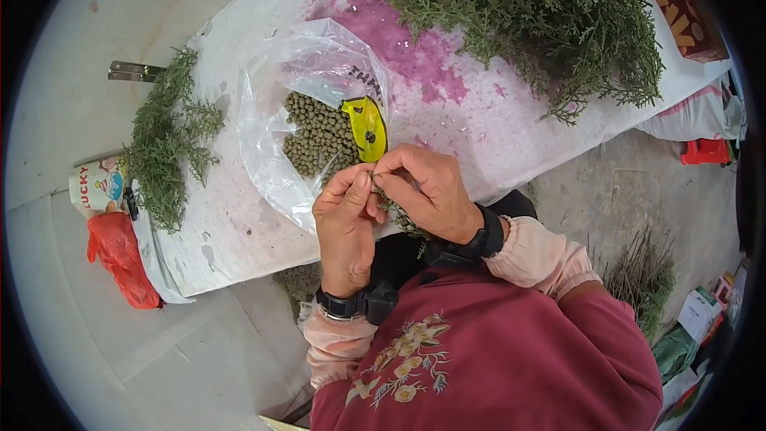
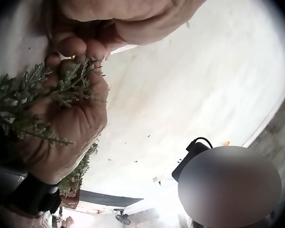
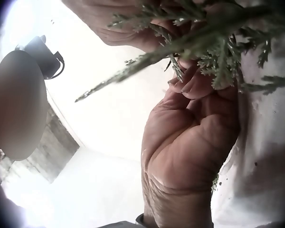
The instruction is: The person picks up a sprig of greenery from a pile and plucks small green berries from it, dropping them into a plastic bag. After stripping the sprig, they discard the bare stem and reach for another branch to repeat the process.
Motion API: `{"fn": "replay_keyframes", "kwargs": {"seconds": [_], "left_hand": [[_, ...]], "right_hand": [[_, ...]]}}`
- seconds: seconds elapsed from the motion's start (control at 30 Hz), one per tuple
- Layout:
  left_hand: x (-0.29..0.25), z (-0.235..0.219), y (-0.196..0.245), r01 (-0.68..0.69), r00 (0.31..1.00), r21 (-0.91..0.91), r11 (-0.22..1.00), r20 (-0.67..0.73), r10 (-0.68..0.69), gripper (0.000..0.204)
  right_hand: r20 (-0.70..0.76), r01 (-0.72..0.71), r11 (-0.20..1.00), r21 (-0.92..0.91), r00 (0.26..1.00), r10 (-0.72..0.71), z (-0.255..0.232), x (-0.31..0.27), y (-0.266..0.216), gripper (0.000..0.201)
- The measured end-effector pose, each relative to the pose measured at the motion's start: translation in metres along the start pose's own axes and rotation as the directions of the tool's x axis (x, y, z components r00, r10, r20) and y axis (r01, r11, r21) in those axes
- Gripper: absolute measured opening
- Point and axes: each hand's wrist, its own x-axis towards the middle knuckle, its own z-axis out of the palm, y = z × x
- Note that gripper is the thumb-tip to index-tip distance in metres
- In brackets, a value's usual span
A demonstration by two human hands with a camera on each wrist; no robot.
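My left hand (image 1: 347, 227) and right hand (image 1: 431, 191) meet fingertip to fingertip in front of a clear plastic bag (image 1: 255, 132). My right thumb and fingers pinch a green conifer sprig (image 3: 223, 59), which trails below that palm in the head view. The left thumb and index finger pinch at the same spot, on the sprig's tip. Small round grey-green balls (image 1: 315, 132) fill part of the opened bag. A yellow patch with black marks (image 1: 367, 129) shows on the bag's side, just beyond the fingertips.
A large heap of conifer branches (image 1: 527, 16) lies at the table's far right. Smaller branches (image 1: 167, 140) lie at the left edge, near a metal strip (image 1: 136, 72), a paper cup (image 1: 100, 183) and a red plastic bag (image 1: 124, 259). Purple stains mark the white tabletop (image 1: 231, 231).
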Motion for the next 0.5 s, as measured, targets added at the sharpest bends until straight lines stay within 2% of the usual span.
{"fn": "replay_keyframes", "kwargs": {"seconds": [0.13, 0.23, 0.37, 0.4, 0.5], "left_hand": [[0.000, 0.002, 0.001, 0.003, 1.000, -0.009, 1.000, 0.005, -0.003, 0.016], [0.000, 0.004, 0.002, -0.009, 1.000, -0.025, 1.000, -0.025, 0.008, 0.016], [0.001, 0.002, 0.000, -0.031, 0.999, -0.057, 0.998, -0.016, 0.030, 0.016], [0.001, 0.002, 0.000, -0.033, 0.999, -0.058, 0.998, -0.010, 0.032, 0.016], [0.001, 0.000, 0.001, -0.041, 0.999, -0.060, 0.997, -0.003, 0.041, 0.015]], "right_hand": [[0.044, -0.065, 0.992, 0.104, 0.997, 0.060, -0.002, -0.001, -0.001, 0.004], [0.021, -0.091, 0.954, 0.287, 0.996, 0.088, -0.001, 0.001, 0.001, 0.003], [0.031, -0.122, 0.933, 0.338, 0.992, 0.119, -0.001, 0.001, -0.006, 0.004], [0.034, -0.122, 0.934, 0.335, 0.992, 0.118, 0.000, 0.001, -0.004, 0.004], [-0.040, -0.049, 0.986, 0.162, 0.998, 0.056, 0.002, -0.001, 0.006, 0.004]]}}
